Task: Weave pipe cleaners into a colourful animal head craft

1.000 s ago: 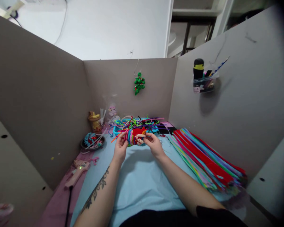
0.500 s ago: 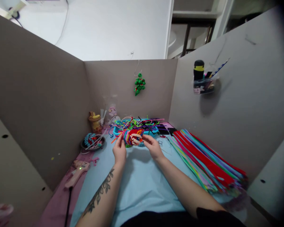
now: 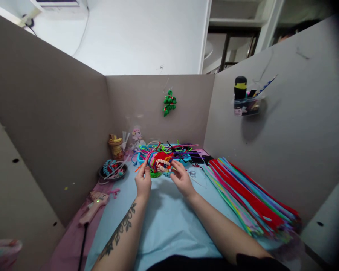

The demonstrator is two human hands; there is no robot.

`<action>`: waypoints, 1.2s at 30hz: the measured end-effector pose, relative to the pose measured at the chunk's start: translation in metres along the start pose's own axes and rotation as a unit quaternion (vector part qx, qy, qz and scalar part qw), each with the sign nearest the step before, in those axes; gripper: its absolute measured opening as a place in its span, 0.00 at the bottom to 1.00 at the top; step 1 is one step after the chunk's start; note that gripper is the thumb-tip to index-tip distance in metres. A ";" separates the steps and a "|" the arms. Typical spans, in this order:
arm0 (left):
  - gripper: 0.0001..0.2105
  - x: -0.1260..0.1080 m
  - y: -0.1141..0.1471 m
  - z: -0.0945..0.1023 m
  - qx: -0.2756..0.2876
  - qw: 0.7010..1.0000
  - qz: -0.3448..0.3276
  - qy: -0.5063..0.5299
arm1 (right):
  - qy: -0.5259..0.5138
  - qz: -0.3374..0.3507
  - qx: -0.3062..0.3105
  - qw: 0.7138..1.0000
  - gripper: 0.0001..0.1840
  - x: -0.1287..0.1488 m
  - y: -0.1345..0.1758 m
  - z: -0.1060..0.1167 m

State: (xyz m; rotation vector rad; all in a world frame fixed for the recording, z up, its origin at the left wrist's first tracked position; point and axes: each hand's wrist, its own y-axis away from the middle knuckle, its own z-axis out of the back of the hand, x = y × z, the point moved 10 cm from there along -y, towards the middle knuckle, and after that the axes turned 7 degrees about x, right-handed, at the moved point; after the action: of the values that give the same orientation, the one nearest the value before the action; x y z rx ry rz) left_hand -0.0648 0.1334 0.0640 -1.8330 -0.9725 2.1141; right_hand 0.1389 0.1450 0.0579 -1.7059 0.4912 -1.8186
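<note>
A multicoloured pipe-cleaner craft (image 3: 159, 160), with red, blue and orange bands and a cream coiled ring on its near side, is held up above the table. My left hand (image 3: 143, 181) grips its left end between thumb and fingers. At its right side, my right hand (image 3: 182, 178) has fingertips closed against the edge. An orange stem (image 3: 139, 168) pokes out near my left fingers. Just beyond the craft sits a blue tray (image 3: 186, 158) heaped with loose pipe cleaners, partly hidden by it. Green coiled pieces (image 3: 155, 174) show beneath the craft.
Bundled pipe cleaners (image 3: 251, 192) lie at right. Scissors (image 3: 192, 173) rest beside my right hand. At left are a dark bowl (image 3: 121, 174) of coils, a pink glue gun (image 3: 94, 209) with a cord, and a yellow-lidded jar (image 3: 116, 147). Grey partitions (image 3: 158, 124) enclose the table.
The craft has turned slightly in my hands, showing more of its red area. My right fingers have shifted a little along its edge. The whole view has moved slightly.
</note>
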 end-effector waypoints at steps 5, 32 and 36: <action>0.42 0.002 0.001 -0.031 0.114 0.982 0.018 0.152 | 0.121 0.059 0.010 0.991 0.28 0.027 0.004 -0.008; 0.25 0.014 0.028 -0.073 0.288 0.764 0.299 0.494 | 0.042 -0.037 -0.103 0.993 0.20 0.021 -0.010 0.029; 0.30 0.014 0.032 -0.075 0.307 0.777 0.314 0.452 | -0.003 -0.121 -0.063 0.991 0.16 -0.010 -0.011 0.030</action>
State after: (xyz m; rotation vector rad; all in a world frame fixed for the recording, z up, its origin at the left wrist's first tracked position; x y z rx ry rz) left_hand 0.0107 0.1429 0.0324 -2.4672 0.5599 1.1345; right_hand 0.1672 0.1630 0.0605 -1.9274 0.4201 -1.9860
